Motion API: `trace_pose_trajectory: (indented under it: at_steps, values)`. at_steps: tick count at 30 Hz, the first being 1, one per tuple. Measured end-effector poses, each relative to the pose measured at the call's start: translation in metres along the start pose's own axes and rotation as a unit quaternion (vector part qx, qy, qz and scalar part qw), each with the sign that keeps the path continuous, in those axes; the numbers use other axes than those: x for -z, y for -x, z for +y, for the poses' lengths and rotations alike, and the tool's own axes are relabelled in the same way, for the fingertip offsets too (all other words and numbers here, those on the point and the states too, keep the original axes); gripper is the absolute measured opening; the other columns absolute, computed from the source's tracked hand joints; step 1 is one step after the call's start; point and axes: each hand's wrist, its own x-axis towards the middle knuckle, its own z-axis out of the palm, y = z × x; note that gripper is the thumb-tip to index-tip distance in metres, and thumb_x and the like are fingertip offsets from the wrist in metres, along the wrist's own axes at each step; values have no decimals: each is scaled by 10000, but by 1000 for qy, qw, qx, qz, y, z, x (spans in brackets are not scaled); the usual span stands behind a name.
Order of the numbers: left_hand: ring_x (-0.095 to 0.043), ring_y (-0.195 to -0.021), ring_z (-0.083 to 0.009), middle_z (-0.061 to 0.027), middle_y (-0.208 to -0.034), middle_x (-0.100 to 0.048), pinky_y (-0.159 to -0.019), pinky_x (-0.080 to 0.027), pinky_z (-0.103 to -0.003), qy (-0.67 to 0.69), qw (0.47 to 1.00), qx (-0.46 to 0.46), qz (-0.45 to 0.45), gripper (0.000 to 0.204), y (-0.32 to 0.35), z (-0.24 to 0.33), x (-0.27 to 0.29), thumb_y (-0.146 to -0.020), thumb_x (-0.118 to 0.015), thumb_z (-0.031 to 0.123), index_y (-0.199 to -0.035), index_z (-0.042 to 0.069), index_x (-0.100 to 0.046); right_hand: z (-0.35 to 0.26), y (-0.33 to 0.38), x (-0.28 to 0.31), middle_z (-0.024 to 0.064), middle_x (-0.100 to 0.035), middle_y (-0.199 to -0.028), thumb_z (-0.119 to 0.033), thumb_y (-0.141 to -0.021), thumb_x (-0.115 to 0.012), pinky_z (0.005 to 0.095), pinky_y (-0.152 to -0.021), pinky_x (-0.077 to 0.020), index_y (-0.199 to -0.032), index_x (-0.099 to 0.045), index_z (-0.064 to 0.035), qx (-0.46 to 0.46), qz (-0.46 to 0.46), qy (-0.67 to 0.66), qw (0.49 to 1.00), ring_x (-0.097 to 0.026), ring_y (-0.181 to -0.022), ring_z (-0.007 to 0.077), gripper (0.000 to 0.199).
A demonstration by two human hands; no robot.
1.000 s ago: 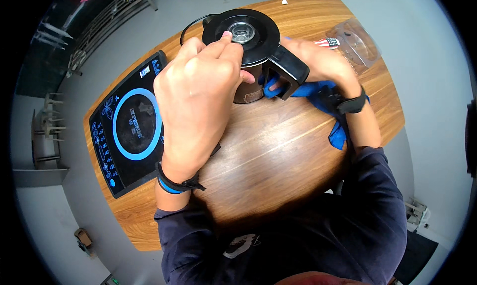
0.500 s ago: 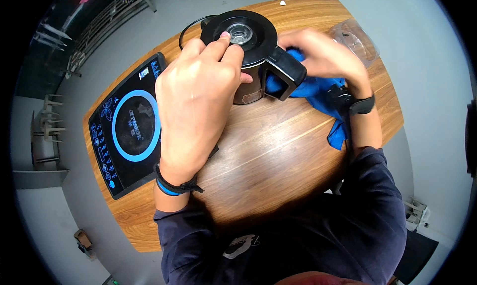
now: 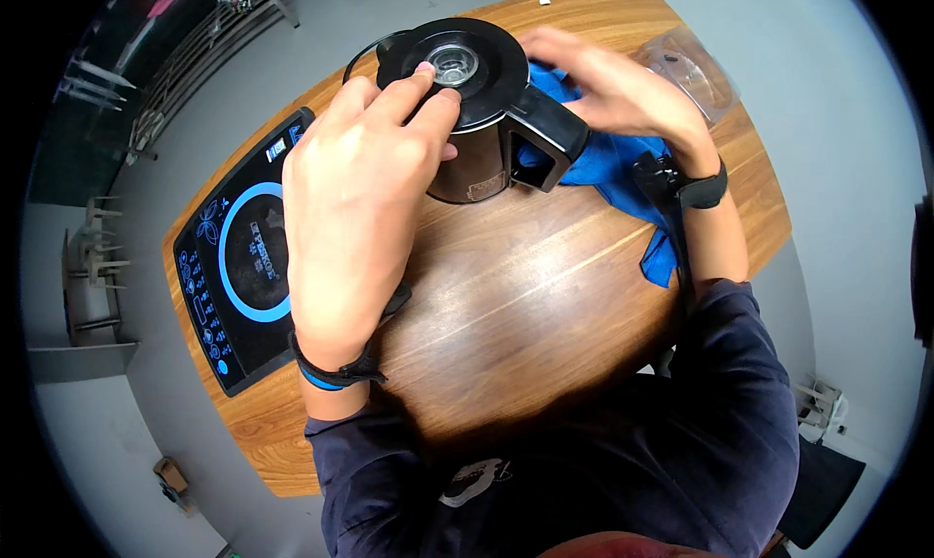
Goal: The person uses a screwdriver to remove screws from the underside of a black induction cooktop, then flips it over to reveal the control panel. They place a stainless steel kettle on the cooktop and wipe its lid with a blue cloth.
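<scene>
A dark kettle-like jug (image 3: 467,164) with a black lid, a clear round knob (image 3: 454,65) and a black handle (image 3: 547,130) stands on the wooden table. My left hand (image 3: 365,183) holds it from the left, fingertips on the lid beside the knob and thumb against the body. Behind the handle, my right hand (image 3: 623,96) is curved over a blue cloth (image 3: 613,174), which lies against the jug's right side. Its fingers reach around the far side, where the tips are partly hidden. Part of the cloth trails onto the table below that wrist.
A flat black induction cooktop (image 3: 243,256) with a blue ring lies left of my left forearm. A clear plastic container (image 3: 693,76) sits at the far right edge of the wooden table (image 3: 525,295). A small white bit (image 3: 545,0) lies near the far edge.
My right hand has slid farther around the jug's far side, over the cloth. Jug and left hand have shifted slightly left; the whole view has also moved a little.
</scene>
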Motion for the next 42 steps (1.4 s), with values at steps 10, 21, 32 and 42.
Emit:
trace_pose_trajectory:
  at_steps: [10, 21, 32, 42]
  values:
    - [-706, -906, -246, -30, -1255, -828, -797, -637, -384, 13, 1000, -16, 14, 256, 0, -6, -1, -824, -825, 99, -1079, 92, -820, 15, 6, -37, 227, -692, -1351, 49, -812, -713, 481, -1050, -587, -1345, -708, 12, -67, -96, 35, 993, -686, -1272, 453, 535]
    - [-695, -914, -276, -45, -1329, -820, -837, -619, -401, 37, 999, 2, -20, 392, -1, -5, 3, -819, -898, 111, -1205, 76, -838, 8, 6, -39, 230, -744, -1212, -95, -869, -765, 521, -969, -614, -1228, -786, -57, -171, -163, 185, 954, -742, -1128, 463, 362]
    - [-690, -899, -267, -32, -1329, -822, -829, -627, -389, 15, 1000, 0, -21, 390, 0, -2, 4, -824, -893, 111, -1208, 83, -833, 10, -16, -33, 253, -733, -1263, -38, -964, -669, 517, -1086, -562, -1418, -634, -40, 22, 133, -62, 989, -679, -1259, 480, 455]
    - [-699, -901, -254, -40, -1334, -822, -837, -633, -376, 5, 1000, 8, -25, 389, -1, 2, 6, -818, -886, 83, -1203, 78, -830, 12, -3, -33, 270, -750, -1294, -92, -976, -703, 515, -1046, -576, -1431, -664, -9, -90, -79, 41, 992, -703, -1229, 477, 464]
